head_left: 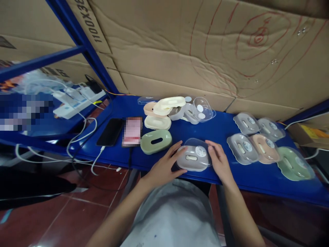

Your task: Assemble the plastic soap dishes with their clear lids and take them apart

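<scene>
1. Box [192, 164], gray with a see-through lid [192, 141] over it, is at the front edge of the blue table [218, 132]. We see a round sticker [200, 151] on top.
2. Our left hand [168, 165] is closed on the box at 9 o'clock, thumb along the near edge and fingers on top.
3. Our right hand [219, 158] holds the other side at 3 o'clock, with its fingertips at the rim. We cannot tell how hard we squeeze.
4. Counting from the box, we have a green tray [146, 145] at 10 o'clock, with a long hole in it.
5. Past it, we see a lit phone [132, 132], then a dark phone [110, 132] with a white cable [99, 161] plugged in.
6. At 11 o'clock, we find a pile of cream trays [158, 122], with see-through lids [204, 109] near 12.
7. Between 2 and 3 o'clock, we have three more gray boxes [243, 149] and a pink box [266, 156]; at 3, a green box [293, 168].
8. Behind, at 12, we face brown cardboard [164, 61].
</scene>
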A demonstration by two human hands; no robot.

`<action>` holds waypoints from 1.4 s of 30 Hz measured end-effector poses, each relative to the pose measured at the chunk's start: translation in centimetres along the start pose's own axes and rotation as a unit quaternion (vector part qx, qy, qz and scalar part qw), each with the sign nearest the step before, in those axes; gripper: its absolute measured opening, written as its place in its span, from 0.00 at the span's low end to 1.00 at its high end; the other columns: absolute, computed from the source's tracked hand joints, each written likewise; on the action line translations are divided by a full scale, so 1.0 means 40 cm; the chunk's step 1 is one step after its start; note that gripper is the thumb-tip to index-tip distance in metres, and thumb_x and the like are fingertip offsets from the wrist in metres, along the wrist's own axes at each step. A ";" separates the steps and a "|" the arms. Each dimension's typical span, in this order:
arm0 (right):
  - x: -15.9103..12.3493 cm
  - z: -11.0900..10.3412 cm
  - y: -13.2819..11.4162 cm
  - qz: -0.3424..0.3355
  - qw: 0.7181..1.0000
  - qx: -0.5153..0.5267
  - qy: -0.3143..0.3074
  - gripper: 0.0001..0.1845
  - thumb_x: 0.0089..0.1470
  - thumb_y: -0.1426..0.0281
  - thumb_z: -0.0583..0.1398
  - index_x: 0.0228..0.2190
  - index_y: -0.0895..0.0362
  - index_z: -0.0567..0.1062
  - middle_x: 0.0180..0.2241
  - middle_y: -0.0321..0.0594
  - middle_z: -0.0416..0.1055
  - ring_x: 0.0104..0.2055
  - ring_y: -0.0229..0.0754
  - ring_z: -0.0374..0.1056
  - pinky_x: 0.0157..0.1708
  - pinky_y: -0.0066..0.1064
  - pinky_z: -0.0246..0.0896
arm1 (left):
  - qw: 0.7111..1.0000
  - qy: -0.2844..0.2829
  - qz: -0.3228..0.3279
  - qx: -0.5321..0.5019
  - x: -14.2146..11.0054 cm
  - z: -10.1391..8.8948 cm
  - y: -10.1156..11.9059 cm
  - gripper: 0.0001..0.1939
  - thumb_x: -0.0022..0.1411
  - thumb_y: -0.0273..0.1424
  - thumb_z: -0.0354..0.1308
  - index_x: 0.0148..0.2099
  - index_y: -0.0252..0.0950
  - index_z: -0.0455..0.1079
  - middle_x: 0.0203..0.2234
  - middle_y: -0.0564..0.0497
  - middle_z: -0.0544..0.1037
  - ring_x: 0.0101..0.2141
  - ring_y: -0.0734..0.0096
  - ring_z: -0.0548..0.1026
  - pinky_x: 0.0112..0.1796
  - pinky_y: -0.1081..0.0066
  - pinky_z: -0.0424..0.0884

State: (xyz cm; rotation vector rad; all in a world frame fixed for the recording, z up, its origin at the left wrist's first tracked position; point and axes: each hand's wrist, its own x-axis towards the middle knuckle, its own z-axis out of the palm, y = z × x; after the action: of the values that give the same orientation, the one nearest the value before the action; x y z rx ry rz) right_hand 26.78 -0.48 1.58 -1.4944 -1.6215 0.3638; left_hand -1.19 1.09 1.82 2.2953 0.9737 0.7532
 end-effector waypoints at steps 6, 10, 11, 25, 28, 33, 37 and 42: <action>0.002 0.012 -0.040 -0.023 0.997 0.042 -0.062 0.19 0.74 0.61 0.55 0.58 0.47 0.79 0.59 0.43 0.77 0.64 0.47 0.72 0.65 0.45 0.68 | 1.000 0.012 -0.008 -0.016 -0.003 0.011 -0.010 0.43 0.68 0.36 0.70 0.77 0.52 0.54 0.76 0.44 0.55 0.74 0.52 0.59 0.69 0.51 0.67; -0.001 0.001 -0.049 -0.073 0.988 0.050 -0.128 0.20 0.75 0.63 0.53 0.60 0.47 0.78 0.65 0.42 0.73 0.69 0.47 0.67 0.70 0.47 0.64 | 0.999 0.027 -0.004 -0.043 0.000 0.015 -0.014 0.39 0.68 0.34 0.70 0.74 0.50 0.57 0.74 0.42 0.59 0.73 0.53 0.62 0.68 0.49 0.68; -0.002 -0.004 -0.049 -0.080 0.985 0.044 -0.145 0.21 0.76 0.63 0.53 0.61 0.47 0.77 0.66 0.42 0.71 0.70 0.47 0.66 0.71 0.48 0.62 | 0.998 0.028 -0.005 -0.048 0.001 0.015 -0.015 0.38 0.68 0.34 0.70 0.74 0.50 0.58 0.74 0.42 0.60 0.72 0.53 0.63 0.68 0.49 0.68; -0.034 -0.039 -0.017 -0.181 0.954 -0.103 -0.216 0.40 0.70 0.58 0.61 0.76 0.41 0.51 0.77 0.42 0.49 0.77 0.53 0.53 0.71 0.51 0.61 | 0.998 0.017 -0.018 -0.055 0.000 0.019 -0.023 0.38 0.69 0.36 0.69 0.75 0.52 0.57 0.74 0.44 0.62 0.71 0.53 0.66 0.68 0.52 0.67; -0.036 -0.047 -0.024 -0.186 0.947 -0.191 -0.178 0.42 0.69 0.54 0.61 0.76 0.44 0.52 0.75 0.46 0.56 0.74 0.57 0.58 0.68 0.54 0.63 | 0.999 0.053 0.010 -0.003 -0.006 0.021 -0.008 0.34 0.73 0.35 0.64 0.75 0.51 0.57 0.75 0.44 0.59 0.72 0.53 0.64 0.67 0.53 0.69; 0.009 -0.052 -0.020 -0.145 0.919 -0.366 -0.014 0.36 0.70 0.52 0.58 0.68 0.61 0.66 0.66 0.62 0.67 0.71 0.70 0.59 0.65 0.63 0.59 | 0.963 0.206 0.033 0.171 -0.027 -0.012 0.005 0.22 0.74 0.30 0.60 0.68 0.43 0.67 0.67 0.40 0.70 0.67 0.51 0.70 0.67 0.48 0.66; 0.107 -0.048 0.012 -0.069 0.904 -0.421 0.025 0.26 0.71 0.58 0.55 0.60 0.64 0.73 0.59 0.65 0.73 0.60 0.69 0.69 0.57 0.59 0.65 | 0.925 0.240 -0.046 0.290 -0.045 -0.049 -0.011 0.18 0.73 0.30 0.61 0.63 0.39 0.71 0.64 0.37 0.74 0.64 0.41 0.72 0.65 0.39 0.62; 0.272 -0.037 0.057 -0.062 0.926 -0.371 0.025 0.27 0.67 0.69 0.56 0.64 0.64 0.69 0.67 0.65 0.65 0.69 0.69 0.61 0.65 0.62 0.54 | 0.944 0.172 -0.051 0.275 -0.049 -0.039 -0.018 0.16 0.75 0.28 0.56 0.62 0.40 0.71 0.56 0.43 0.82 0.57 0.50 0.79 0.65 0.41 0.58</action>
State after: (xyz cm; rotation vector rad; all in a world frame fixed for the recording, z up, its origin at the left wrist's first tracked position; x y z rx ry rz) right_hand 30.55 9.50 5.12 -1.8993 -1.9050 -0.4144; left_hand -3.71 0.44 1.90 2.5924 1.6232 0.9524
